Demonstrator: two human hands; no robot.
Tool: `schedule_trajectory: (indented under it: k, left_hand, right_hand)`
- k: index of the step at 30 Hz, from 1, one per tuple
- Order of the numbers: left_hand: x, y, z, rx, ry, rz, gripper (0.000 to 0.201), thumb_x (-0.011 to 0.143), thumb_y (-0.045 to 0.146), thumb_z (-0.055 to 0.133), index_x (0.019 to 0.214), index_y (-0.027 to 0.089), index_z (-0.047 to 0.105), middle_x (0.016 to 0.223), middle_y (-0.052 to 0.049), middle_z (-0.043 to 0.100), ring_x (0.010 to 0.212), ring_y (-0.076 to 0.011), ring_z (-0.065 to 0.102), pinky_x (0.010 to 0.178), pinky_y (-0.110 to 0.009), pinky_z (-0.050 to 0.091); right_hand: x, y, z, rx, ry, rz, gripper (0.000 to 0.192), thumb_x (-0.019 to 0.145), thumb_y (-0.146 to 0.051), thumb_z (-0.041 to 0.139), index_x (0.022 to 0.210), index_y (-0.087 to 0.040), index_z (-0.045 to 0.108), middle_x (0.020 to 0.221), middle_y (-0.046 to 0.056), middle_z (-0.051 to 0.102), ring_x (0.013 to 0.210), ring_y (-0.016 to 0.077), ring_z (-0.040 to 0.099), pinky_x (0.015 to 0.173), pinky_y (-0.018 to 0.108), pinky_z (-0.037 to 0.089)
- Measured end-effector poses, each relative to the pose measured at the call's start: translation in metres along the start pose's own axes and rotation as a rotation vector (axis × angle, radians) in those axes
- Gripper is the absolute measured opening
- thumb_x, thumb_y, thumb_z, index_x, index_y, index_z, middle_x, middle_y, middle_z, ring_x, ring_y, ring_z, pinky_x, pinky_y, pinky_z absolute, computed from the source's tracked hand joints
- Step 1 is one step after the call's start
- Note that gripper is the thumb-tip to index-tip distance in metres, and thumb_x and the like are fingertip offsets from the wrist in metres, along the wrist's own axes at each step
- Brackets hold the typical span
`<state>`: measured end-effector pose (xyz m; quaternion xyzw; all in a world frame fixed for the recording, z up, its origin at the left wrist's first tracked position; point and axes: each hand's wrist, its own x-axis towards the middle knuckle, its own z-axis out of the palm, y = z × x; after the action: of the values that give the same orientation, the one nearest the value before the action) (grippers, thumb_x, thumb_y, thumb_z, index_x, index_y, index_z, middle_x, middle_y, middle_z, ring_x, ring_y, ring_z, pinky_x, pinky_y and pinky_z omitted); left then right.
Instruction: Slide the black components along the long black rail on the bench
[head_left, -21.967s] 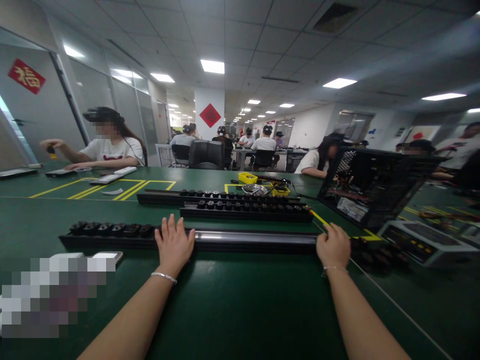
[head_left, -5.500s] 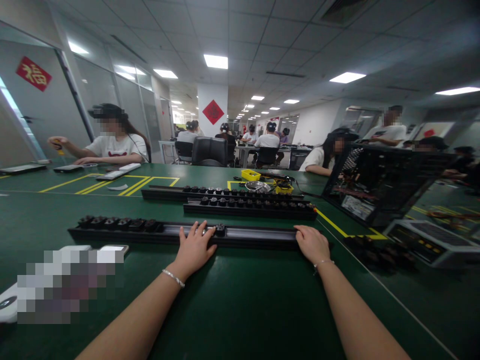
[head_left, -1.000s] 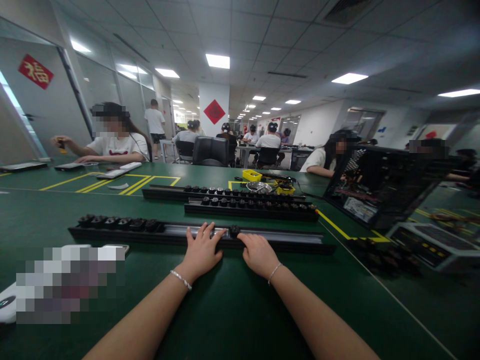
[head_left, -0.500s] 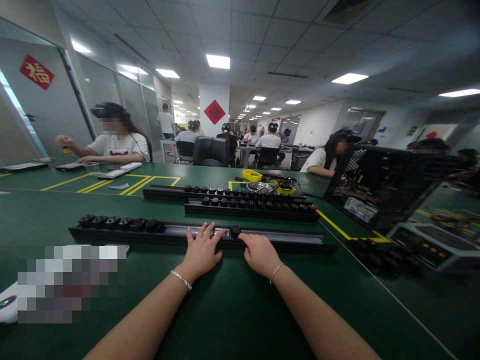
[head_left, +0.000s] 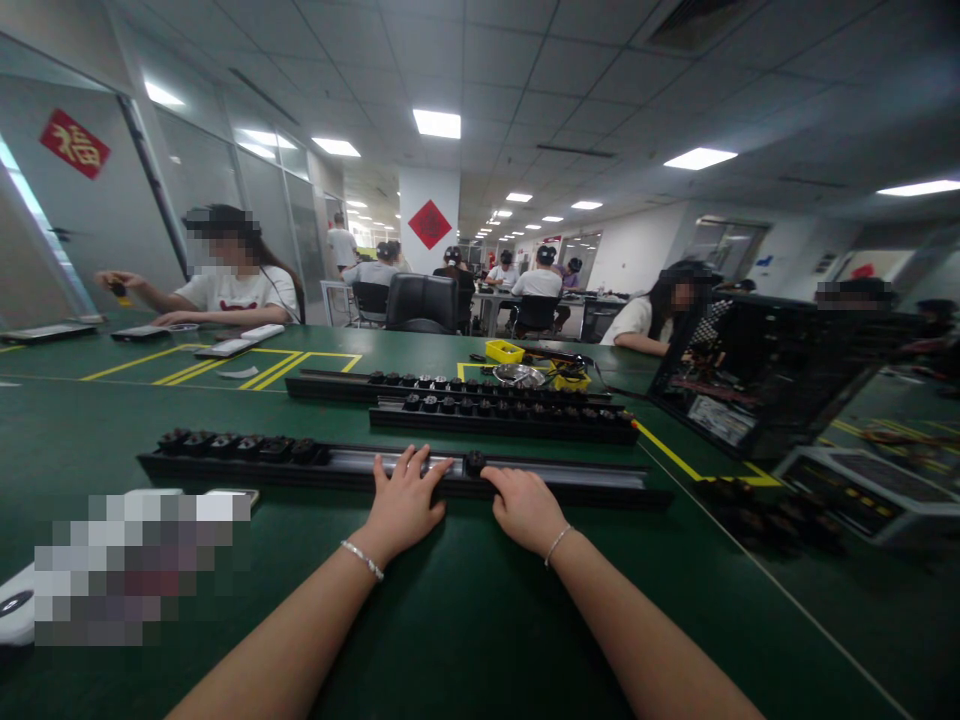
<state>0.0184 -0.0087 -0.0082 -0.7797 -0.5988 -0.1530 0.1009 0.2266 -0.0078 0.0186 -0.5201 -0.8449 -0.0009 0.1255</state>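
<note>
Black socket rail [head_left: 570, 480] spans the green table [head_left: 465, 620] at 12 o'clock. Our left hand [head_left: 403, 505] lies flat on it, fingers spread; our right hand [head_left: 525, 508] touches a lone black socket [head_left: 473, 462], fingers curled, holding nothing.

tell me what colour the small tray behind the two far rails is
Yellow. The small tray sits on the green table beside a metal bowl; the head view shows it.
</note>
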Motion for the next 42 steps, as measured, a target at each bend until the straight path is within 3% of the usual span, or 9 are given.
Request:
schedule_trajectory:
  k: [42]
  left_hand:
    - [0.002,0.001,-0.007,-0.016,-0.057,-0.015,0.057,0.078,0.041,0.052,0.134,0.038,0.04,0.146,-0.009,0.036,0.136,-0.0337,0.025,0.103,-0.069,0.006]
  right_hand:
    - [-0.004,0.02,-0.012,0.057,-0.013,-0.038,0.039,0.08,-0.015,0.043,0.116,-0.021,0.057,0.107,0.004,0.066,0.098,0.0169,0.059,0.091,0.028,0.037]
